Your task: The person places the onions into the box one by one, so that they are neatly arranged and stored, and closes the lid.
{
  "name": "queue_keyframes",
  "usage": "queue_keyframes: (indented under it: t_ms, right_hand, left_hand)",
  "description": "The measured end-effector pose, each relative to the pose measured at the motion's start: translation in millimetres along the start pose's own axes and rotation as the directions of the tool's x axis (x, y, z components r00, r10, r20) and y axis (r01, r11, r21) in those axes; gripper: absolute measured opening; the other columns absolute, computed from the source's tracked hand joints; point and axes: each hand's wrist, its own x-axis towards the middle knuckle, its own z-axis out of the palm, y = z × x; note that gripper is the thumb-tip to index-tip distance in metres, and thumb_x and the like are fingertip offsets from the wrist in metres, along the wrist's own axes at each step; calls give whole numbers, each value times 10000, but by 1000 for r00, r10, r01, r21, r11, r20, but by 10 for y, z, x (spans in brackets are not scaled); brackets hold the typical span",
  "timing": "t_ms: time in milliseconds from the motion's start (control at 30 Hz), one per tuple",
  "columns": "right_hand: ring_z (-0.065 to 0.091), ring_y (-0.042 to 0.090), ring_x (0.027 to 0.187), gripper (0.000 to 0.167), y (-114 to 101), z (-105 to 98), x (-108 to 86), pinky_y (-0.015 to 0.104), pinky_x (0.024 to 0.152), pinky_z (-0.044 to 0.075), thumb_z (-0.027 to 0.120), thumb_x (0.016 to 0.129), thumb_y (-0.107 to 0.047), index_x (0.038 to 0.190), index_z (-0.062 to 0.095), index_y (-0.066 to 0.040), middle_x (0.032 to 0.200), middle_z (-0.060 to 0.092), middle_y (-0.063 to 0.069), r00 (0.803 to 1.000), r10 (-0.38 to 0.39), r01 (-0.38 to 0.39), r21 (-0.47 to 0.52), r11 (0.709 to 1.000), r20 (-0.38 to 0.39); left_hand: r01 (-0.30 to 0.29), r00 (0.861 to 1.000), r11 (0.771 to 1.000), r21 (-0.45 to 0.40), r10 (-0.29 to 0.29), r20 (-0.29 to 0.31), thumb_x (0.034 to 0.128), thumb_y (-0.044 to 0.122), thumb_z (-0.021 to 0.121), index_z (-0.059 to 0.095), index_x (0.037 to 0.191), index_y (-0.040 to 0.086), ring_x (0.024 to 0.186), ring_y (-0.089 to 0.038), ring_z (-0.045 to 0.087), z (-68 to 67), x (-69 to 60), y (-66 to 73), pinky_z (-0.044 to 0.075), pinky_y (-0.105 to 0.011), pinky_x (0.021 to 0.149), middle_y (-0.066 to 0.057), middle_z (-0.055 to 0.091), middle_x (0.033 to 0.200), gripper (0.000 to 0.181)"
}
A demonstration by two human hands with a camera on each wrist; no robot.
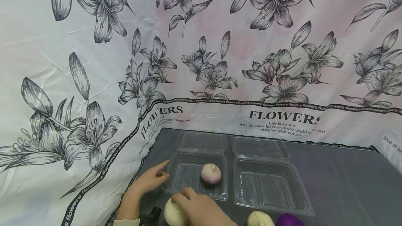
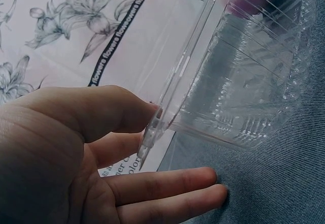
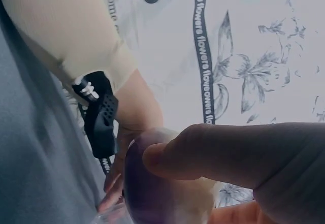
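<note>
My left hand (image 1: 150, 180) pinches the rim of the left clear plastic container (image 2: 244, 97) between thumb and forefinger, its other fingers stretched out. Inside that container, towards its right side, sits a purple-and-white turnip (image 1: 211, 174) with its pale tip up. In front of the container's near edge, my right hand (image 1: 201, 206) grips a second turnip (image 1: 173, 213), cream in the head view. The right wrist view shows this turnip (image 3: 147, 188) purple on one side and pale on the other, with the thumb across it. Its underside is partly hidden by the hand.
A second clear container (image 1: 271, 186) stands open to the right, lid folded back. At the bottom edge lie a cream-coloured round vegetable (image 1: 260, 219) and a deep purple one (image 1: 289, 220), both cut off by the frame. A flower-printed cloth (image 1: 213, 79) hangs behind the grey table (image 1: 345, 184).
</note>
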Motion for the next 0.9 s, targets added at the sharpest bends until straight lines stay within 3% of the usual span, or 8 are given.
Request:
queue_keyframes:
  t_ms: [133,233,433,667,900]
  right_hand:
    - [500,-18,710,698,-14,-61,-12,178,612,456,896,773,-388,1370,560,-254,1226,543,-8,999,32,-32,55,998,3]
    - [525,-10,766,694,-10,-96,-15,179,614,466,906,774,-316,1374,565,-246,1222,543,2,999,13,-12,28,1000,-35]
    - [623,69,937,769,-15,-110,8,215,701,543,915,769,-342,1416,536,-170,1252,569,34,990,14,-18,-21,1000,-143]
    - [646,85,1015,767,-15,-72,50,228,782,560,922,754,-326,1344,496,-84,1252,594,12,954,69,-62,33,998,-292]
    - [670,109,1004,733,54,8,80,270,764,575,930,728,-333,1277,518,-78,1223,617,-5,909,100,-112,-5,994,-404]
  left_hand:
    - [-6,1000,1000,-2,6,-1,1011,230,639,363,1572,4,994,-253,666,2,-6,-3,543,-489,797,-138,703,1181,665]
    - [-8,1000,1000,-1,8,-2,1006,232,642,365,1571,2,993,-255,666,2,-8,-4,542,-499,807,-139,703,1178,670]
    - [-1,1000,1000,-3,1,-12,1000,223,651,371,1568,1,986,-257,664,3,-11,6,546,-503,816,-137,706,1170,671]
    - [11,1000,1000,-16,-11,-10,997,215,651,375,1563,-5,962,-256,659,11,1,5,551,-483,775,-142,707,1157,667]
    - [16,1000,1000,-27,-16,-7,1000,229,648,378,1568,8,952,-254,649,21,2,-11,539,-483,775,-128,712,1154,666]
